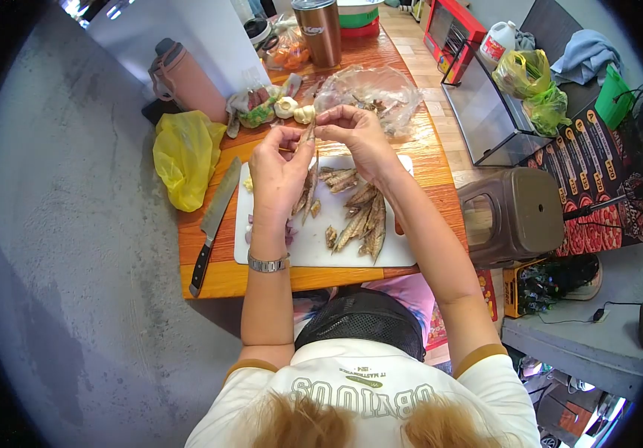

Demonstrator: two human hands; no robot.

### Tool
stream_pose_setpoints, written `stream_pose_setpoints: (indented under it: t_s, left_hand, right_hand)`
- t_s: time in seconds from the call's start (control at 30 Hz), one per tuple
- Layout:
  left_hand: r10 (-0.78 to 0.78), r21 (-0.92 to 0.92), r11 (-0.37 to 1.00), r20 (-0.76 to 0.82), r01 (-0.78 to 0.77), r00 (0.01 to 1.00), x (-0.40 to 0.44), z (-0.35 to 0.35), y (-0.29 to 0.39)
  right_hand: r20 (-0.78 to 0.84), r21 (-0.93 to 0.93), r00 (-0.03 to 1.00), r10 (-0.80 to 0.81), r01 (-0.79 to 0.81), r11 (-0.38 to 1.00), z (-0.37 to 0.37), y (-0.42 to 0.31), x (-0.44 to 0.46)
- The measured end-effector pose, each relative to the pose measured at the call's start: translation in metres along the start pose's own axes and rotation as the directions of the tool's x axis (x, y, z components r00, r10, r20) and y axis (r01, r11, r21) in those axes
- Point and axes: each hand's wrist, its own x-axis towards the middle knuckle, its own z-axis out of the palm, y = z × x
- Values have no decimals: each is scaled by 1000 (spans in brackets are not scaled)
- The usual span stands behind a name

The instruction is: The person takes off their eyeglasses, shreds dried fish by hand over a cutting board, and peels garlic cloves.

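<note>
Raised over the cutting board (314, 250), my left hand (282, 166) is closed on a piece of dried fish (309, 136). The fingers of my right hand (353, 136) pinch the same piece near its upper end. Below on the white board lie split dried fish (367, 222) on the right, and more fish pieces (305, 200) partly hidden under my left hand. Chopped purple onion (290, 233) sits by my left wrist. A little pale chopped garlic (247, 184) shows at the board's left edge.
A large knife (215, 224) lies left of the board, beside a yellow plastic bag (185, 160). Behind are garlic bulbs (286, 107), a clear plastic bag (377, 93), a pink bottle (191, 82) and a steel tumbler (319, 33). A brown stool (519, 213) stands to the right.
</note>
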Motion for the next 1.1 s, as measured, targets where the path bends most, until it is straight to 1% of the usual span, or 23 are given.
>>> stream_pose_setpoints:
  t_s: [0.2,0.33,0.5,0.6,0.77,0.87,1.03,1.1]
  left_hand:
    - [3,-17,1000,17,-3,1000,-2,0,6]
    - [2,-72,997,44,2,999,-1,0,-2]
    - [-5,-99,995,52,10,999,1,-1,-6]
    - [-2,-143,990,29,6,1000,1,-3,-5]
    - [-42,-146,988,50,49,998,0,-5,-2]
    - [-22,-116,993,22,24,1000,1,-6,-3]
    - [-14,-95,995,23,16,1000,2,-4,-6]
    - [-4,-73,997,17,6,1000,1,-3,-4]
  right_hand:
    - [7,43,1000,11,-11,999,-2,0,0]
    - [-9,11,1000,-1,2,1000,0,-2,-1]
    - [-6,-2,1000,-22,22,1000,0,-4,-2]
    - [25,6,999,-20,19,1000,-1,-5,0]
    - [35,5,999,-9,9,1000,-3,-4,0]
    - [60,-12,998,-16,17,1000,-2,-3,1]
    - [46,-24,999,-23,24,999,-2,-2,0]
    - [41,-79,998,-38,41,996,-2,-1,0]
